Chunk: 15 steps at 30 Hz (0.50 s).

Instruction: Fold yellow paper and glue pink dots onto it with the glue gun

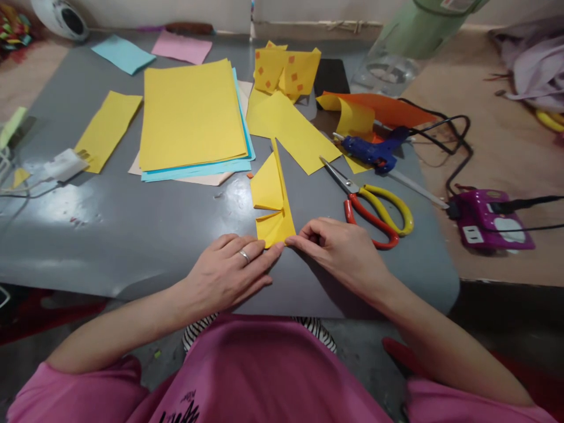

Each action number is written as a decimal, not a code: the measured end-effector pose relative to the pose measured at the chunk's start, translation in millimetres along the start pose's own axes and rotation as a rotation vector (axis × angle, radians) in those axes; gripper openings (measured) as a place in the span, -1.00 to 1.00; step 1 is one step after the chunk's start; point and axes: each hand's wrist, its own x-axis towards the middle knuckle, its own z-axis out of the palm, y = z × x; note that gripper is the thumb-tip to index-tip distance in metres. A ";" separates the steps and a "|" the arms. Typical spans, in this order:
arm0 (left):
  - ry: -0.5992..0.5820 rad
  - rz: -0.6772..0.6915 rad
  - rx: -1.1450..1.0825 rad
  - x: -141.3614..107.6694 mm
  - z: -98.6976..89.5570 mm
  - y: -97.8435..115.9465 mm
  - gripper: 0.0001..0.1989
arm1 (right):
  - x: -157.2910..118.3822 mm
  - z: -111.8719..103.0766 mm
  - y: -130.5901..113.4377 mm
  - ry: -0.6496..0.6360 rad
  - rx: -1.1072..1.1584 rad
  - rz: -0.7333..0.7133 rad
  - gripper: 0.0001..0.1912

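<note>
A folded piece of yellow paper, cut inward from its left side, lies on the grey table in front of me. My left hand, with a ring on one finger, lies flat with its fingertips on the paper's near left edge. At the near right corner, my right hand pinches the paper between thumb and curled fingers. Just beyond the right hand rest scissors with one red and one yellow handle, blades slightly apart.
A stack of yellow sheets over blue ones lies at the back left. Behind the scissors is a blue glue gun, its cord running toward a purple power strip. A folded yellow paper shape with orange diamonds stands at the back.
</note>
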 end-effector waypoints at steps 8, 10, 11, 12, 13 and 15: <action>-0.005 0.012 0.073 0.5 2.4 4.3 -0.44 | 0.0 1.6 1.5 0.018 -0.019 -0.010 -0.67; -0.002 0.022 0.091 0.6 2.8 4.8 -0.43 | -0.5 2.1 1.4 0.020 -0.017 -0.013 -0.67; -0.005 0.024 0.099 0.7 2.7 5.0 -0.42 | -0.5 2.2 1.3 0.018 -0.017 -0.014 -0.68; -0.011 0.024 0.106 0.9 2.6 5.3 -0.41 | -0.4 2.1 1.1 0.015 -0.020 -0.016 -0.68; -0.017 0.024 0.114 1.1 2.4 5.6 -0.41 | -0.3 2.0 0.9 0.011 -0.023 -0.017 -0.69; -0.019 0.021 0.127 1.5 2.0 6.2 -0.40 | 0.0 1.7 0.6 0.004 -0.025 -0.021 -0.69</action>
